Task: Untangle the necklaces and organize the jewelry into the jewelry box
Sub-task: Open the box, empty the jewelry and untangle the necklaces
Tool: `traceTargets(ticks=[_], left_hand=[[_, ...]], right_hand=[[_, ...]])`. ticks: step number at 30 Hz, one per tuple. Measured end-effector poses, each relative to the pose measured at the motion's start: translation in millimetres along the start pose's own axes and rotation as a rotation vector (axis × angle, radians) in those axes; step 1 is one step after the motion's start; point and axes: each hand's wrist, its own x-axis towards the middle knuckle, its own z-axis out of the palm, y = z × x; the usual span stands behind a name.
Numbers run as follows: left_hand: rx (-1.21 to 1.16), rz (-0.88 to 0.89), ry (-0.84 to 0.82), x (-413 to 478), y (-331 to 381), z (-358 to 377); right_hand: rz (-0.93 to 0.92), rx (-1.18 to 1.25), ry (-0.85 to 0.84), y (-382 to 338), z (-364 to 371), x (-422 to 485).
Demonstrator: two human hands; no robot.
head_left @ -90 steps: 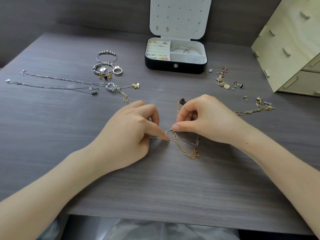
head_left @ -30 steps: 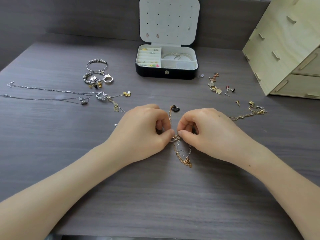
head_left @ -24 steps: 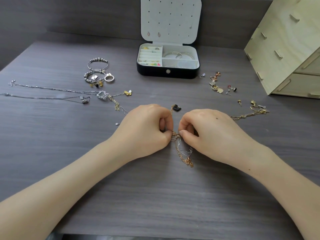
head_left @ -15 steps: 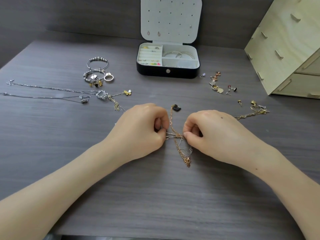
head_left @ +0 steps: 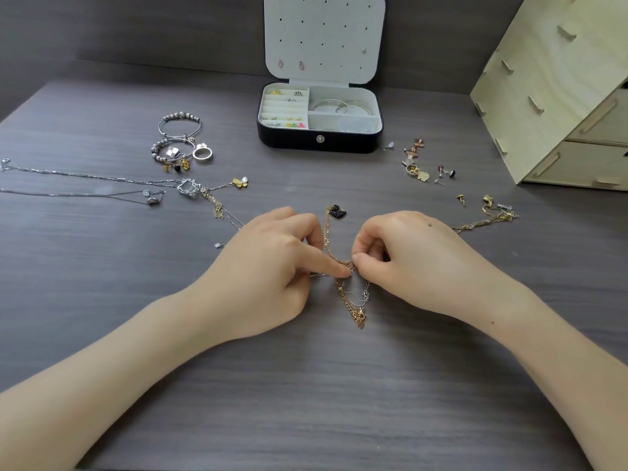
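Necklaces (head_left: pixel 344 294) (one tangle), two hands (head_left: pixel 268 270) (head_left: pixel 419 263) pinching

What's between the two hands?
In the head view, tangled gold and silver chains lie between the left hand and right hand; both pinch them.

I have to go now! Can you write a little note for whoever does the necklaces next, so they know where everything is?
Left hand and right hand both pinch the knot of the tangled chains, gold and silver, on the table.
Done: rings and bangles sit in the open jewelry box.
To do: free this knot; then box the silver necklaces, bracelets, earrings and gold chain.
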Motion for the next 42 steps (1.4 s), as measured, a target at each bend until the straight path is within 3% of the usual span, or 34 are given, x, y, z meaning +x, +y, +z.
traceTargets(ticks=[12,17,24,34,42], left_hand=[[-0.051,0.041,-0.11,-3.6,0.2,-1.3],[-0.129,-0.022,-0.048,-2.8,3.4,-7.5],[0.056,0.06,-0.038,0.2,3.2,-5.7],[0.128,0.044,0.005,2.2,2.4,-8.8],[-0.118,-0.266,0.031,15.2,10.4,-1.3]], right_hand=[[0.012,0.03,0.012,4.4,-0.4,0.9],[-0.008,0.079,0.013,5.9,-2.2,1.6],[-0.011,0.07,-0.014,5.6,-0.8,2.6],[-0.017,-0.05,0.002,5.8,-1.4,-0.5],[-0.016,-0.051,0.008,5.1,-1.0,-0.4]])
